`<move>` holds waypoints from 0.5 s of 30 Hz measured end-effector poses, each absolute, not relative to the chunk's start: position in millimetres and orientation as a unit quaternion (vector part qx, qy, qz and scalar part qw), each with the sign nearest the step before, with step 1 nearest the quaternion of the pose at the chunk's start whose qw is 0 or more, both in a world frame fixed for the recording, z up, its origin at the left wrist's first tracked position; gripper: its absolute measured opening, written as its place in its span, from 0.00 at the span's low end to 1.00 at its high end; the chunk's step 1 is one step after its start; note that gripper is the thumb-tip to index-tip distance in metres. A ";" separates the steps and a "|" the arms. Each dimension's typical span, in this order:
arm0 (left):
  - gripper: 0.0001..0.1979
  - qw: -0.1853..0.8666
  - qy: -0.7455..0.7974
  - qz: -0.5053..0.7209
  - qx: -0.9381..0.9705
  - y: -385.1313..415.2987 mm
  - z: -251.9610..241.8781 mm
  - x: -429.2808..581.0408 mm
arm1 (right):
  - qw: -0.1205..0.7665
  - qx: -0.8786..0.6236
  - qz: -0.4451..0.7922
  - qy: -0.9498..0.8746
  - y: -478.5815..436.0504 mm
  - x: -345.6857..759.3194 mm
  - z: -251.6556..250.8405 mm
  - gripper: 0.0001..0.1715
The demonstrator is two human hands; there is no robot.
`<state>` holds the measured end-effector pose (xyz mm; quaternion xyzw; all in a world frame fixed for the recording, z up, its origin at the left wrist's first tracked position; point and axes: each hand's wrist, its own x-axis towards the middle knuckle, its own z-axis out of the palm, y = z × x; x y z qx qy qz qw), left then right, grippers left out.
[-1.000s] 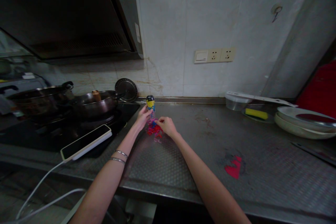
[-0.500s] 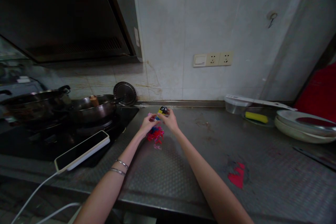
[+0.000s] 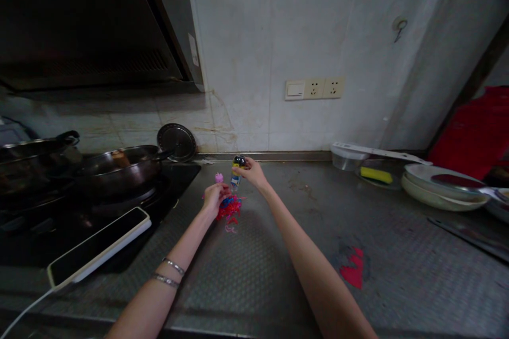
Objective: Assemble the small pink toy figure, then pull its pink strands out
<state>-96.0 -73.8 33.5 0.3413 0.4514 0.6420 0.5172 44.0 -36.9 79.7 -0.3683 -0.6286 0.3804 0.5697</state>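
Observation:
A small bottle (image 3: 236,176) with a black top and a yellow and blue label stands nearly upright. My right hand (image 3: 253,172) is closed round its upper part from the right side. Just below and left of the bottle, my left hand (image 3: 214,197) has its fingers drawn together over a tangle of red, pink and blue curly strands (image 3: 228,213). What those fingers hold, if anything, is hidden. A small pink piece (image 3: 218,177) shows just above my left hand.
A phone (image 3: 99,246) on a white cable lies at the left, by the stove with pans (image 3: 123,175). Red scraps (image 3: 353,270) are on the metal counter (image 3: 278,296). A yellow sponge (image 3: 376,175), plates (image 3: 441,198) and a knife-like blade (image 3: 469,238) sit to the right.
My left hand has moved down, away from the bottle, to the strands. The bottle, still in my right hand, shows more fully. The whole view has turned slightly right.

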 end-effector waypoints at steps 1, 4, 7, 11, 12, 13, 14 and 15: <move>0.05 0.525 0.449 0.642 0.332 -74.1 33.2 -94.2 | 0.571 -0.367 0.383 -0.627 -37.3 45.2 80.6 0.27; 0.06 0.549 0.445 0.643 0.297 -75.7 35.3 -90.5 | 0.572 -0.355 0.417 -0.611 -39.5 46.9 84.4 0.27; 0.10 0.583 0.430 0.636 0.265 -77.0 38.7 -89.4 | 0.571 -0.342 0.458 -0.589 -42.2 44.7 88.3 0.26; 0.17 0.654 0.348 0.628 0.238 -80.6 44.1 -87.2 | 0.586 -0.326 0.466 -0.577 -45.7 40.2 94.2 0.23; 0.18 0.665 0.319 0.634 0.232 -82.4 45.6 -86.0 | 0.591 -0.320 0.470 -0.572 -46.7 39.6 96.0 0.22; 0.19 0.675 0.296 0.635 0.231 -84.7 47.1 -84.5 | 0.596 -0.314 0.474 -0.568 -47.7 39.5 97.9 0.22; 0.20 0.683 0.273 0.636 0.232 -87.3 48.6 -82.9 | 0.600 -0.307 0.479 -0.563 -48.8 39.7 100.0 0.22; 0.20 0.690 0.251 0.637 0.236 -90.3 50.0 -81.1 | 0.604 -0.300 0.485 -0.557 -49.9 40.2 102.1 0.22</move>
